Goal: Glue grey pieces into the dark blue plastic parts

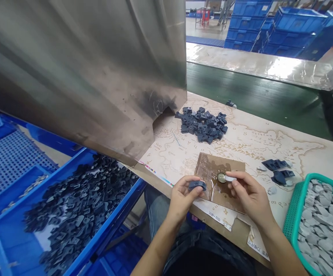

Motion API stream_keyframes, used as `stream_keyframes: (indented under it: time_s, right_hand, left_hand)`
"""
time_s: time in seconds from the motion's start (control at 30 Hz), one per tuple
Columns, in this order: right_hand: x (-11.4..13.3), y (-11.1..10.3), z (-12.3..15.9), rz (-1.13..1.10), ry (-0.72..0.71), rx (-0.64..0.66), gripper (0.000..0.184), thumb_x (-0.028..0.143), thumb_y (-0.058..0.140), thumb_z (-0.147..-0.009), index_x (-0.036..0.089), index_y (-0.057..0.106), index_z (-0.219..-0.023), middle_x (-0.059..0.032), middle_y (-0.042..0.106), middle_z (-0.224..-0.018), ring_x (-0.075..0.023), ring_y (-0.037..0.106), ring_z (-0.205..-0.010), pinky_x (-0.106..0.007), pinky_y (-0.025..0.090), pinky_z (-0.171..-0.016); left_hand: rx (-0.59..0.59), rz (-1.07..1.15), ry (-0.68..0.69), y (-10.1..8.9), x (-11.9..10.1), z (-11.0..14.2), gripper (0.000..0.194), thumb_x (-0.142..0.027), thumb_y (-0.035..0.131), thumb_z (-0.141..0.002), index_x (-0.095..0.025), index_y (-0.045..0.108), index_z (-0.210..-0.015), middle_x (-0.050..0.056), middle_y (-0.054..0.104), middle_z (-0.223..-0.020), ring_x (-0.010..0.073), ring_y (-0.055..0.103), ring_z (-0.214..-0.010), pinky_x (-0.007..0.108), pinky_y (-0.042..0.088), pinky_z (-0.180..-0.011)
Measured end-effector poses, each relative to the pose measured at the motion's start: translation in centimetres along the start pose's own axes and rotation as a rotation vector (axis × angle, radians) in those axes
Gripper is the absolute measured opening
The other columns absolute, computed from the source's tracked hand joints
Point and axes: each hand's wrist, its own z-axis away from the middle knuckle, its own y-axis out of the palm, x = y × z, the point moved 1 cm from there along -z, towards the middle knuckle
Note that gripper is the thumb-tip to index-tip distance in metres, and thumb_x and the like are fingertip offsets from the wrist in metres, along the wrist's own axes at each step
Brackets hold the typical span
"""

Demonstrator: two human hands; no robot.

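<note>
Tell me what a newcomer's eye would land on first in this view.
A large curved steel panel looms over the upper left, above a blue crate heaped with dark blue parts at lower left. At centre, the left hand holds a dark blue part, while the right hand is at a round metal disc. A green basket of grey pieces fills the lower right corner.

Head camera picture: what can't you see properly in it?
- The left hand covers part of the dark blue plastic piece it holds.
- The right hand hides the end of the pale piece.
- The round metal disc is too small to make out.
- The steel sheet hides whatever lies behind it.
- The green plastic basket is cut off by the right and bottom edges.
</note>
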Motion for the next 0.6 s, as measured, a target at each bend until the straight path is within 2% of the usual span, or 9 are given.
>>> stream_keyframes:
  time_s: [0.1, 0.2, 0.33, 0.43, 0.6]
  right_hand:
    - [-0.6, 0.1, 0.6, -0.178, 0.02, 0.07, 0.021, 0.035, 0.054, -0.086, 0.019, 0.064, -0.093, -0.0014, 0.062, -0.064, -0.0106, 0.057, -0.05, -0.019, 0.042, -0.039]
    - [-0.9, 0.1, 1.2, -0.24, -0.035, 0.106, 0.019, 0.034, 0.054, -0.088, 0.021, 0.064, -0.097, -0.002, 0.063, -0.07, -0.0095, 0.057, -0.051, -0.018, 0.043, -0.04]
    - [0.0, -0.4, 1.7, -0.123, -0.197, 0.105, 0.015, 0.025, 0.053, -0.088, 0.021, 0.065, -0.097, -0.0033, 0.066, -0.079, -0.0112, 0.062, -0.061, -0.021, 0.052, -0.053]
    - [1.0, -0.6, 1.7, -0.002, -0.314, 0.138, 0.017, 0.018, 0.052, -0.088, 0.02, 0.064, -0.099, -0.0044, 0.068, -0.083, -0.0126, 0.064, -0.068, -0.022, 0.054, -0.06]
    - [1.7, -0.5, 1.7, 0.083, -0.378, 0.156, 0.019, 0.016, 0.048, -0.09, 0.02, 0.063, -0.101, -0.0056, 0.07, -0.086, -0.0138, 0.067, -0.077, -0.022, 0.054, -0.066]
  left_hand:
    - [-0.009, 0.001, -0.059, 0.8, -0.3, 0.5, 0.046, -0.041, 0.088, -0.043, -0.015, 0.067, -0.074, 0.002, 0.07, -0.065, 0.0111, 0.064, -0.056, 0.016, 0.052, -0.047]
    - [-0.008, -0.004, -0.086, 1.4, -0.3, 0.6, 0.048, -0.044, 0.088, -0.041, -0.015, 0.067, -0.073, 0.001, 0.068, -0.061, 0.0112, 0.063, -0.051, 0.016, 0.05, -0.044]
    - [0.002, -0.04, -0.116, 1.8, 0.1, 0.4, 0.051, -0.049, 0.086, -0.041, -0.014, 0.066, -0.072, 0.0, 0.063, -0.053, 0.0101, 0.059, -0.045, 0.014, 0.042, -0.035]
    - [0.042, -0.06, -0.138, 1.9, 0.3, 0.5, 0.049, -0.049, 0.085, -0.043, -0.014, 0.066, -0.071, 0.0, 0.062, -0.053, 0.0098, 0.057, -0.044, 0.013, 0.035, -0.03]
    - [0.071, -0.059, -0.163, 2.3, 0.3, 0.8, 0.049, -0.049, 0.085, -0.043, -0.015, 0.065, -0.071, -0.003, 0.057, -0.046, 0.0073, 0.051, -0.038, 0.012, 0.029, -0.028]
